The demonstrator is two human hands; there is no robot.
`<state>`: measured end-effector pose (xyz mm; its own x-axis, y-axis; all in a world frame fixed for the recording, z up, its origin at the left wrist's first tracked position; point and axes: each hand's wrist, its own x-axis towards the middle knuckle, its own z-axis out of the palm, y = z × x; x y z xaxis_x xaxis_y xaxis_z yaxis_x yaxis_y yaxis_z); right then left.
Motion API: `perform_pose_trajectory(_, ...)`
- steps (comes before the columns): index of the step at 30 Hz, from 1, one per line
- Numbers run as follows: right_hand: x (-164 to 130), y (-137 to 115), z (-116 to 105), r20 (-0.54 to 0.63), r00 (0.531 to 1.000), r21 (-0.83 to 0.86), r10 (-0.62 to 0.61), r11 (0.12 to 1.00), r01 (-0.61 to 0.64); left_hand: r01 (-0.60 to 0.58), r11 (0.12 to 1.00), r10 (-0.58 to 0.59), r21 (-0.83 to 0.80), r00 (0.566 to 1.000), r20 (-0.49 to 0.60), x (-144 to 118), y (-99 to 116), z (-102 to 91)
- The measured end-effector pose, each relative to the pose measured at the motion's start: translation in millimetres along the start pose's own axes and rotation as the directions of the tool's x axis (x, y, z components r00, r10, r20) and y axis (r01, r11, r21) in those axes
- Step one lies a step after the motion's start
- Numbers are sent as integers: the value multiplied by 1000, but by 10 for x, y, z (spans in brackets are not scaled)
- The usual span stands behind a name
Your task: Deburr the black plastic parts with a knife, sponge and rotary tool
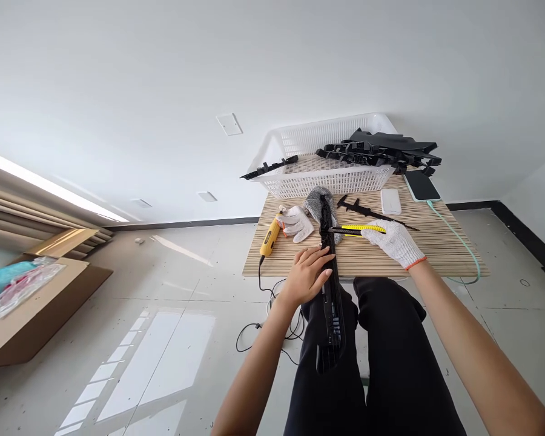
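Observation:
A long black plastic part (332, 303) runs from the small table down over my lap, its far end on a grey speckled cloth (315, 203). My bare left hand (307, 274) lies across the middle of that part and holds it, fingers and thumb over its top. In a white knit glove with an orange cuff, my right hand (393, 239) is closed around a yellow and black utility knife (358, 231). The knife's tip reaches the part just beyond my left fingers; whether it touches is too small to tell.
A white plastic basket (331, 183) at the back holds several black parts (381, 148). On the striped tabletop (367, 263) lie a yellow rotary tool (271, 235), a white glove (298, 224), a black caliper (367, 212), a white power bank (391, 201) and a phone (421, 185) with a green cable.

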<state>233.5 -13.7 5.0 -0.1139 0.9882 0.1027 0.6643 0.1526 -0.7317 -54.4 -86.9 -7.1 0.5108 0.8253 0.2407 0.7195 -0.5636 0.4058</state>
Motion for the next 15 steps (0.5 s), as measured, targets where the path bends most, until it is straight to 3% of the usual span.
perform_pose_trajectory(7,-45,5,-15,5,1000,110,-1,994,1,54,998,-54,-12,998,-10,69,4,23)
perform_pose_trajectory(15,-127,-75,-58,13,1000,101,18,995,-19,108,994,-107,-24,993,40,286,10,-2)
